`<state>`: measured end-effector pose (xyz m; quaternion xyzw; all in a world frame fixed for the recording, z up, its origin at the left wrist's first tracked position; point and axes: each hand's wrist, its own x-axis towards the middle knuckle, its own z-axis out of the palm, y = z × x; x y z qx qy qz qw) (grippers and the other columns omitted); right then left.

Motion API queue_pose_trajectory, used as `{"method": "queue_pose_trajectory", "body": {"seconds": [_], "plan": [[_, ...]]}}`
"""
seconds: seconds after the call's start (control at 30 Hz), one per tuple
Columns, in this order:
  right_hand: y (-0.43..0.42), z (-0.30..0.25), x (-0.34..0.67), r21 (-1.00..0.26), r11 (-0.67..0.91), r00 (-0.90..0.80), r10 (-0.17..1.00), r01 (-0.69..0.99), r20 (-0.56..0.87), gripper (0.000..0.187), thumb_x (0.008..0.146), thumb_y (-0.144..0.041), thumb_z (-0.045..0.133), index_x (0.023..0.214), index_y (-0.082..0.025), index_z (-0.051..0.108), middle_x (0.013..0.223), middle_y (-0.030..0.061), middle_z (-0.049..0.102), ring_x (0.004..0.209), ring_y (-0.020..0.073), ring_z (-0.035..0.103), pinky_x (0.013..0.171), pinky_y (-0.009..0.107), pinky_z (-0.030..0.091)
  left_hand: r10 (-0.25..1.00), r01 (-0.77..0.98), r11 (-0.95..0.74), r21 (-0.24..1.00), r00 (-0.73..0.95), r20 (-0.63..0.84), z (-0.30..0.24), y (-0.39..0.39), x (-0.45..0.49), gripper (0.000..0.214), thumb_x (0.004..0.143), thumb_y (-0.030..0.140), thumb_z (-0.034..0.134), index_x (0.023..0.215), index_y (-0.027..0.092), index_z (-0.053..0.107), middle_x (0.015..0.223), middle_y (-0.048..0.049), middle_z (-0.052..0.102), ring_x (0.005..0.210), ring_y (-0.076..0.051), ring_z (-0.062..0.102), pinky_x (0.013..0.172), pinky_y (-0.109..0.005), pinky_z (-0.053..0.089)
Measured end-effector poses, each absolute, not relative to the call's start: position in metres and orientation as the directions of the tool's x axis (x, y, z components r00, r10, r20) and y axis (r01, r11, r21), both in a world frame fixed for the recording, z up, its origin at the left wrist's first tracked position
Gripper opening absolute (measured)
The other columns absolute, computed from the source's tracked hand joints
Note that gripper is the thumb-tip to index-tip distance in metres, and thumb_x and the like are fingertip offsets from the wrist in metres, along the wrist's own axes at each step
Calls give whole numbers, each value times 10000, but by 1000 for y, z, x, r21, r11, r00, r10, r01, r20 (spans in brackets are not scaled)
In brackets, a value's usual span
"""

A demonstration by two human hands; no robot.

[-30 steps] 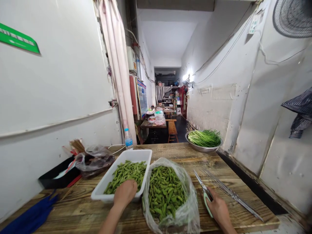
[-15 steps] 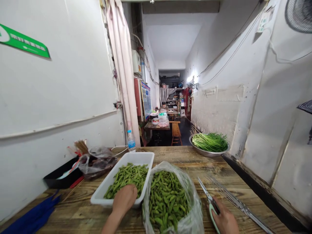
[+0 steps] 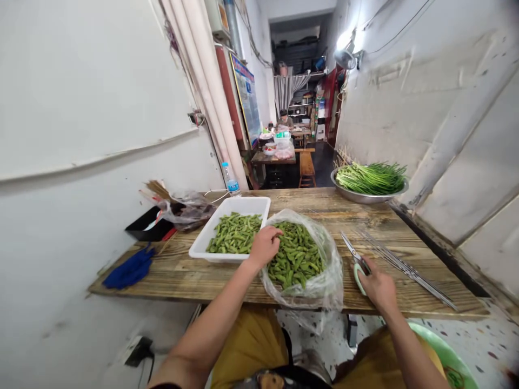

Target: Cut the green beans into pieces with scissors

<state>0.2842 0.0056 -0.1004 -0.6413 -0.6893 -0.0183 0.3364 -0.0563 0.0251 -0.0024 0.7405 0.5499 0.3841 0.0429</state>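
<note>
My left hand (image 3: 264,247) is over the left rim of a clear plastic bag (image 3: 330,265) filled with green edamame pods (image 3: 294,254). Its fingers are slightly curved and apart, and no pod shows in them. Just left of the bag stands a white plastic tub (image 3: 198,246) with more edamame pods (image 3: 233,233) inside. My right hand (image 3: 378,285) rests on the table, closed around the pale green handles of a pair of scissors (image 3: 352,247). The blades point away from me and lie a little apart.
Metal skewers (image 3: 409,270) lie right of the scissors. A steel bowl of green stalks (image 3: 371,181) stands at the far right. At the left are a blue glove (image 3: 128,268), a black box (image 3: 144,227), a plastic bag (image 3: 190,210) and a water bottle (image 3: 232,183). A person (image 3: 284,120) sits far back.
My left hand has moved right, out of the white tub and over to the bag of pods. The right hand stays at the scissors. My view has tilted down.
</note>
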Motion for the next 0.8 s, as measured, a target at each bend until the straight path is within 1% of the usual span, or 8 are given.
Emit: {"method": "queue_pose_trajectory", "body": {"seconds": [0.13, 0.23, 0.3, 0.43, 0.53, 0.67, 0.73, 0.8], "plan": [[5, -99, 284, -409, 174, 62, 863, 896, 501, 360, 793, -356, 522, 1071, -161, 639, 929, 98, 731, 767, 233, 696, 657, 278, 521, 926, 869, -252, 426, 89, 366, -6, 48, -40, 259, 775, 143, 495, 974, 155, 660, 988, -81, 660, 945, -188, 575, 898, -312, 423], [4, -98, 282, -414, 177, 62, 862, 893, 502, 356, 790, -358, 516, 1063, -168, 642, 925, 95, 731, 765, 231, 696, 658, 280, 523, 980, 907, -144, 395, 77, 182, -6, 64, -33, 197, 776, 224, 553, 914, 164, 679, 911, -71, 682, 862, -188, 602, 811, -289, 448], [4, -97, 281, -429, 180, 65, 865, 885, 497, 365, 789, -375, 514, 1060, -167, 645, 936, 100, 729, 793, 233, 694, 685, 283, 524, 989, 913, -133, 385, 95, 117, -4, 71, -28, 151, 730, 230, 612, 841, 166, 690, 828, -62, 690, 793, -187, 612, 745, -272, 450], [3, -96, 282, -476, 159, 93, 881, 865, 463, 397, 791, -363, 502, 1093, -140, 632, 985, 123, 718, 842, 243, 686, 744, 301, 514, 990, 925, -125, 358, 95, 99, 6, 72, -19, 79, 678, 186, 640, 733, 153, 686, 758, -75, 684, 753, -198, 606, 703, -272, 426], [2, -93, 284, -520, 164, 90, 899, 838, 429, 407, 795, -376, 502, 1105, -144, 627, 990, 125, 715, 839, 241, 684, 758, 307, 507, 969, 909, -170, 380, 85, 231, 22, 62, -20, 112, 734, 220, 573, 729, 155, 665, 773, -67, 675, 751, -180, 587, 684, -262, 407], [-9, -82, 272, -678, 118, 205, 903, 726, 377, 465, 772, -459, 535, 1098, -142, 629, 965, 141, 715, 825, 251, 676, 747, 327, 501, 945, 821, -211, 531, 33, 325, 35, 43, -27, 64, 691, 176, 555, 664, 149, 606, 662, -22, 627, 636, -134, 550, 611, -234, 393], [-22, -72, 254, -807, 99, 277, 909, 582, 312, 511, 743, -513, 565, 1082, -136, 631, 905, 131, 717, 780, 240, 666, 708, 319, 503, 960, 705, -204, 679, 8, 280, 33, 33, -28, 28, 669, 159, 552, 680, 154, 577, 624, -3, 609, 597, -124, 549, 581, -226, 400], [-39, -59, 230, -921, 124, 220, 951, 369, 217, 549, 693, -557, 609, 1039, -132, 638, 800, 90, 705, 708, 217, 642, 610, 291, 501, 983, 504, -176, 846, 39, 182, 28, 22, -27, 57, 684, 187, 554, 736, 163, 552, 603, 10, 606, 568, -121, 564, 558, -225, 418]]}}
